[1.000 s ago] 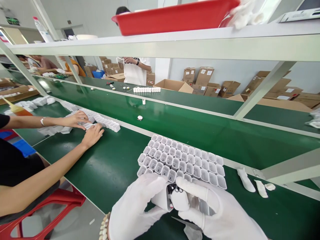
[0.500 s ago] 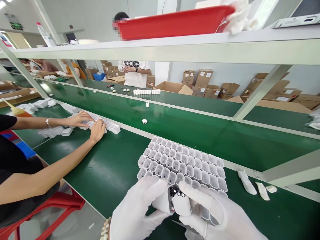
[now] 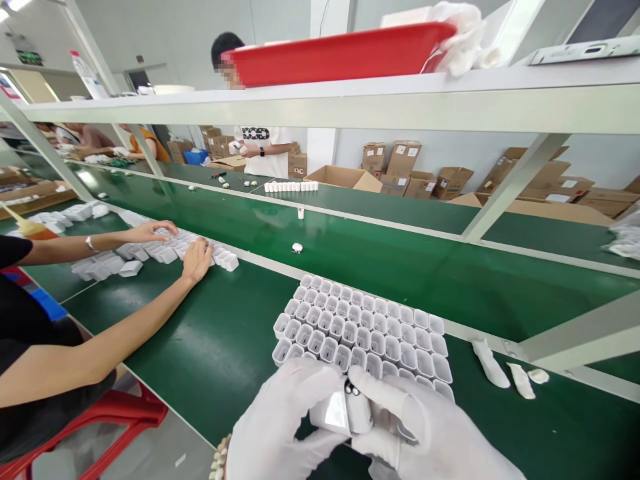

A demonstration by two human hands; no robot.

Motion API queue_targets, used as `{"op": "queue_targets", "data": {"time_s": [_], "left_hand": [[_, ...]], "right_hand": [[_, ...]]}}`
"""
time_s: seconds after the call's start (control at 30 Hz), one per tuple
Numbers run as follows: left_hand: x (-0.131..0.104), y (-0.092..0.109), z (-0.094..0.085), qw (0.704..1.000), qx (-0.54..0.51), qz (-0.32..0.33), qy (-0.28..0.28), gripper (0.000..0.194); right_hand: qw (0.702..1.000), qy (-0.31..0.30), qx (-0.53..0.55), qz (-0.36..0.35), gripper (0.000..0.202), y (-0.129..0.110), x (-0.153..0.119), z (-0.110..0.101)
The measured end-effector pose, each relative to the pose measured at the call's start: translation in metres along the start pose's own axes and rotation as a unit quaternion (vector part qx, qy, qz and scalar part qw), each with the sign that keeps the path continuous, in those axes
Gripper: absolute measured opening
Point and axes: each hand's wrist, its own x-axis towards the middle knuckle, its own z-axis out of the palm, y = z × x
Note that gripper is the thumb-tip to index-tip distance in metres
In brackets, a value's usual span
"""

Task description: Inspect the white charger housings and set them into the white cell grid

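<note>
Both my hands wear white gloves and meet at the lower middle. My left hand (image 3: 283,423) grips a white plastic case (image 3: 330,412) that lies tilted on its side, its mouth facing right. In my right hand (image 3: 433,427) is a white insert (image 3: 360,412) with small shiny metal parts and a dark area on top, pressed against the mouth of the case. How deep it sits inside is hidden by my fingers. Just beyond my hands stand rows of white open cases (image 3: 350,331), upright and side by side on the green table (image 3: 220,353).
A co-worker's hands (image 3: 197,260) arrange white cases (image 3: 163,252) at left. A small white part (image 3: 297,248) and a white cylinder (image 3: 301,213) lie on the green strip ahead. White finger covers (image 3: 490,363) are at right. A shelf (image 3: 320,107) with a red tray (image 3: 340,53) crosses above.
The insert has come closer to the case, and the dark gap between them has narrowed. The case has turned slightly. The co-worker's left hand has lifted and shifted left.
</note>
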Motion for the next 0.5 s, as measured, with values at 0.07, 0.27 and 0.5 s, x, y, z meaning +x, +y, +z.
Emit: {"op": "queue_targets", "data": {"time_s": [0.07, 0.27, 0.5], "left_hand": [[-0.004, -0.005, 0.001, 0.999, 0.012, -0.032, -0.002, 0.048], [-0.009, -0.025, 0.002, 0.998, 0.031, -0.047, -0.005, 0.033], [0.039, -0.134, -0.129, 0.998, 0.051, -0.019, 0.043, 0.035]], "right_hand": [[1.000, -0.007, -0.005, 0.003, 0.035, -0.004, 0.003, 0.000], [0.999, -0.002, -0.035, -0.031, 0.038, 0.001, 0.004, 0.009], [0.997, -0.010, -0.067, -0.049, 0.038, -0.011, 0.004, 0.019]]}}
